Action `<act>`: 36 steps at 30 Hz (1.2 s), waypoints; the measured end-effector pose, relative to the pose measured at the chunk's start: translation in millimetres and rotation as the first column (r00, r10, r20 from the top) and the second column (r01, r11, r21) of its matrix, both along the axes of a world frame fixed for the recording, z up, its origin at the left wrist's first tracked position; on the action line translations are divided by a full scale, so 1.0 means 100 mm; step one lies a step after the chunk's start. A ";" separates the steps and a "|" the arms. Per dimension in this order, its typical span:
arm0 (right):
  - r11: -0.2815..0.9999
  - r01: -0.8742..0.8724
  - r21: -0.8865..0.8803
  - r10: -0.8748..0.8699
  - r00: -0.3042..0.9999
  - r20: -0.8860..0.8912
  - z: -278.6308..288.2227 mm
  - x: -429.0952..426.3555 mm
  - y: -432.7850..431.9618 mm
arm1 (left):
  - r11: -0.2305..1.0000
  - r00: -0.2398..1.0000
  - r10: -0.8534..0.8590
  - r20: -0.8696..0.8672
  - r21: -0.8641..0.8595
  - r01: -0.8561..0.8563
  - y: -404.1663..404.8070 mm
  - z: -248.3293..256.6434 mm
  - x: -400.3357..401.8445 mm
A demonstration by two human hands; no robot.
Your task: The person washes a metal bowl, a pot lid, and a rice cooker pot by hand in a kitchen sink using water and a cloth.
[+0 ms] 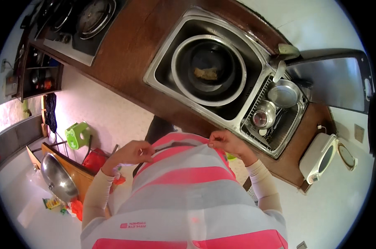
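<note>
My right hand [227, 143] pinches the front hem of a pink, white and grey striped shirt [194, 190] at my waist. At the shirt's left edge is my left hand [135, 153], its fingers curled against the fabric; their grip is partly hidden. Ahead of me a large round metal basin [178, 88] stands in the bigger bowl of a stainless steel sink [203, 116]. Dark water appears to fill the basin's lower part, and a yellowish-brown piece [205, 73], possibly a sponge, lies in it.
A wire dish rack [253, 102] in the smaller sink bowl holds a metal bowl [283, 93] and a pot [264, 117]. A rice cooker [318, 158] stands open at right. Stove burners [96, 18] are upper left. A green stool [76, 135] and a wok [59, 177] are left.
</note>
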State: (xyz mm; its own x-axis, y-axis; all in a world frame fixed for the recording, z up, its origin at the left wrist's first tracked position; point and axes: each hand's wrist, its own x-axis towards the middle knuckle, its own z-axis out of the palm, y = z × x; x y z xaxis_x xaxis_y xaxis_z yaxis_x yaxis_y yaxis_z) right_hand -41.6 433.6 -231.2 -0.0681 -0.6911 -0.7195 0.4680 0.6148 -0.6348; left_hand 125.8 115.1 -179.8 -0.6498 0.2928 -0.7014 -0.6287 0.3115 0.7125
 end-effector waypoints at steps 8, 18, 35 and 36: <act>0.923 -0.223 -0.315 0.090 0.918 -0.387 0.16 -0.09 -0.20 | 0.839 0.892 0.418 0.173 0.303 -0.452 -0.19 -0.22 -0.13; 0.977 0.188 -0.104 -0.211 0.929 -0.304 -0.38 0.10 -0.02 | 0.871 0.884 0.403 0.235 0.198 -0.450 -0.29 -0.77 -0.10; 0.913 0.201 -0.354 -0.299 0.921 -0.250 0.16 0.17 -0.05 | 0.814 0.840 0.513 0.175 0.213 -0.541 -0.15 0.06 -0.05; 0.915 0.226 -0.335 -0.318 0.913 -0.254 0.06 0.19 -0.05 | 0.815 0.830 0.535 0.155 0.161 -0.556 -0.16 0.05 -0.07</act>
State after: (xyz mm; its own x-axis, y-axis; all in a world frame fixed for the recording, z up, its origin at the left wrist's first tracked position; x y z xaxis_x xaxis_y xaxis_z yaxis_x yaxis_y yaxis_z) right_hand -22.8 428.4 -224.9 -0.4621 -0.7892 -0.4045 0.3513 0.2559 -0.9006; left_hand 119.0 98.8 -174.6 -0.6742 0.0450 -0.7372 -0.7237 -0.2392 0.6473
